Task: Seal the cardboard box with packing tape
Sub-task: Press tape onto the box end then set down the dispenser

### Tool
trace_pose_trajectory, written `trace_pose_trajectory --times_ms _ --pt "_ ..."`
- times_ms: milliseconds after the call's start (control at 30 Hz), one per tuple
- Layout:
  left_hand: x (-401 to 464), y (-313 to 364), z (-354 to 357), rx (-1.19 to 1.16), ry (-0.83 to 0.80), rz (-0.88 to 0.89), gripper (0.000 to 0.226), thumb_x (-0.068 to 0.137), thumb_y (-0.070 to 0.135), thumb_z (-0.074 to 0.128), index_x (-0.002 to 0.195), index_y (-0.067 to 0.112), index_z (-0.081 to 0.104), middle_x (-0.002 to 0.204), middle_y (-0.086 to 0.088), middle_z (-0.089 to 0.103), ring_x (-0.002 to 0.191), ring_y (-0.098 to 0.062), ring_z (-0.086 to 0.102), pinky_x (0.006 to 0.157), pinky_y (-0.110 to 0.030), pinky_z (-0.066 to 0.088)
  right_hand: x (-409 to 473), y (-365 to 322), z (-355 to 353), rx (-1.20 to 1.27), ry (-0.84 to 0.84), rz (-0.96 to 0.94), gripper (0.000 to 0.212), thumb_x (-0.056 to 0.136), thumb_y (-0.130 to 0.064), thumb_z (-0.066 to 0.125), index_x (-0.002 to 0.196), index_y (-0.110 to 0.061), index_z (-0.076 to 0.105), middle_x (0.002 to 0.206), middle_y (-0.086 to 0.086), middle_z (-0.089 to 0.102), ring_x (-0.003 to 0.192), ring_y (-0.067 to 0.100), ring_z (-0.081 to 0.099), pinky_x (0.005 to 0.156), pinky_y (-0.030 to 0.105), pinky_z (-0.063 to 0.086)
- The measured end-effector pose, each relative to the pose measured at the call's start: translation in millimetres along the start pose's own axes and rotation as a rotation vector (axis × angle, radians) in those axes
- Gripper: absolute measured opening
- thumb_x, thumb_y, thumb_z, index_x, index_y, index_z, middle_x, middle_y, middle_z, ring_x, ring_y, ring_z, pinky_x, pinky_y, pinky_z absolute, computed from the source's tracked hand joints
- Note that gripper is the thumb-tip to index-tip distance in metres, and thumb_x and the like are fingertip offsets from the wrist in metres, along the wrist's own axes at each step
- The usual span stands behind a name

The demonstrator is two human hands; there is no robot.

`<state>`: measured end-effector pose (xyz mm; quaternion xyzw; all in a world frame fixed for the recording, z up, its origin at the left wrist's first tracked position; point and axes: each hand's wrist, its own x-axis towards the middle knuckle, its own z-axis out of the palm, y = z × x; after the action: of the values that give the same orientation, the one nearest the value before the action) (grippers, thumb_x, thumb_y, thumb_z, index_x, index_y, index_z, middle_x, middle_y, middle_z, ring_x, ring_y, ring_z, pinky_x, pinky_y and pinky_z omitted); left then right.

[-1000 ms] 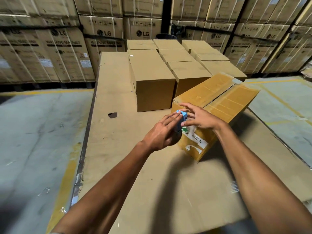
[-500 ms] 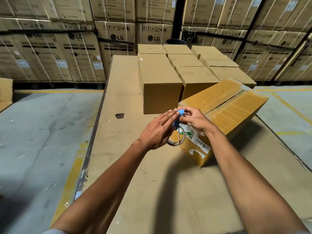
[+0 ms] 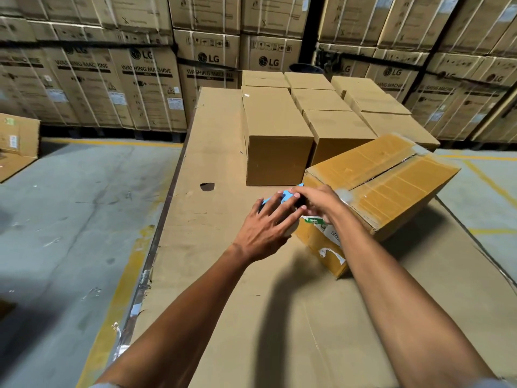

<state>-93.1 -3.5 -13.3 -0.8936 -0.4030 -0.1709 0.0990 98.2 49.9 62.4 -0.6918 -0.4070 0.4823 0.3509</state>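
Warehouse wall of stacked printed cartons beyond both hands. Cardboard-covered table (image 3: 223, 275) underneath. Brown taped cardboard box (image 3: 391, 191) tilted, just right of the hands, top seam open. Left hand (image 3: 268, 222) cups a roll of packing tape with blue piece (image 3: 275, 198), mostly hidden. Right hand (image 3: 316, 201) pinches at its top, hands touching. Likely freeing the tape end; next, stick it at the near edge.
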Motion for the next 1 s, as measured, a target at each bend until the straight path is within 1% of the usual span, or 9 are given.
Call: trace_pose_trajectory --times_ms 100,133,233,367,533,633,733,900,1000 --pt "-4.6 -9.0 -1.1 -0.017 -0.036 0.009 0.095 0.086 0.034 0.083 0.167 0.026 0.034 0.178 -0.009 0.026 0.152 -0.042 0.043 0.11 -0.058 0.05 -1.7 6.3 5.7 0.02 -0.037 0.046 0.04 0.079 -0.031 0.086 0.105 -0.003 0.078 0.093 0.013 0.078 0.062 0.015 0.074 0.049 0.028 0.058" --pt "-6.4 -12.1 -3.0 -0.02 -0.054 0.015 0.096 0.083 0.033 0.086 0.165 0.025 0.037 0.176 -0.01 0.03 0.15 -0.041 0.046 0.107 -0.056 0.052 -1.5 8.4 7.3 0.033 -0.043 0.056 0.041 0.079 -0.032 0.087 0.108 -0.004 0.077 0.097 0.014 0.078 0.067 0.016 0.076 0.053 0.03 0.062" --pt "-13.1 -21.8 -7.7 -0.043 -0.064 0.035 0.09 0.079 0.027 0.087 0.159 0.021 0.045 0.169 -0.012 0.041 0.144 -0.039 0.052 0.095 -0.05 0.058 -1.0 15.4 8.9 0.075 -0.069 0.087 0.045 0.083 -0.031 0.088 0.117 -0.005 0.073 0.109 0.017 0.077 0.092 0.024 0.08 0.077 0.042 0.068" --pt "-19.0 -32.4 -8.7 -0.074 -0.042 0.046 0.083 0.083 0.019 0.085 0.157 0.019 0.046 0.164 -0.013 0.046 0.144 -0.037 0.051 0.088 -0.049 0.058 -4.7 19.5 10.4 0.136 -0.183 0.1 0.048 0.09 -0.032 0.083 0.125 -0.002 0.07 0.118 0.019 0.076 0.105 0.027 0.077 0.085 0.044 0.066" --pt "-22.7 -41.9 -4.1 -0.11 -0.032 0.053 0.09 0.089 0.012 0.078 0.166 0.022 0.034 0.17 -0.013 0.038 0.147 -0.037 0.049 0.102 -0.051 0.055 -8.9 21.4 16.8 0.169 -0.215 0.13 0.027 0.1 -0.03 0.071 0.115 -0.007 0.07 0.114 0.02 0.074 0.101 0.029 0.076 0.081 0.041 0.067" --pt "-23.4 -46.5 -3.2 -0.088 -0.012 0.044 0.088 0.091 0.02 0.078 0.167 0.029 0.035 0.172 -0.013 0.035 0.145 -0.038 0.049 0.109 -0.053 0.051 -6.6 24.5 22.5 0.201 -0.237 0.176 0.024 0.102 -0.029 0.068 0.113 -0.007 0.069 0.117 0.026 0.069 0.103 0.035 0.073 0.073 0.041 0.067" --pt "-25.8 -51.0 -2.4 -0.019 -0.005 0.014 0.085 0.092 0.035 0.078 0.166 0.037 0.036 0.174 -0.012 0.031 0.148 -0.039 0.046 0.111 -0.061 0.046 -5.2 27.5 26.4 0.197 -0.259 0.226 0.024 0.103 -0.029 0.066 0.115 -0.009 0.065 0.114 0.026 0.067 0.102 0.034 0.071 0.076 0.042 0.066" --pt "-28.1 -54.3 2.4 0.13 0.074 0.045 0.073 0.097 0.04 0.066 0.165 0.036 0.039 0.176 -0.009 0.031 0.152 -0.039 0.042 0.118 -0.07 0.033 -1.3 28.1 28.1 0.17 -0.262 0.275 0.026 0.102 -0.03 0.065 0.118 -0.01 0.063 0.122 0.026 0.065 0.113 0.036 0.07 0.081 0.042 0.066" --pt "-25.4 -55.1 7.9 0.147 0.084 0.073 0.067 0.1 0.036 0.063 0.163 0.033 0.041 0.173 -0.009 0.037 0.146 -0.041 0.048 0.114 -0.065 0.04 1.6 28.4 28.4 0.167 -0.261 0.293 0.025 0.102 -0.029 0.065 0.117 -0.009 0.063 0.12 0.027 0.064 0.11 0.036 0.071 0.083 0.043 0.066"
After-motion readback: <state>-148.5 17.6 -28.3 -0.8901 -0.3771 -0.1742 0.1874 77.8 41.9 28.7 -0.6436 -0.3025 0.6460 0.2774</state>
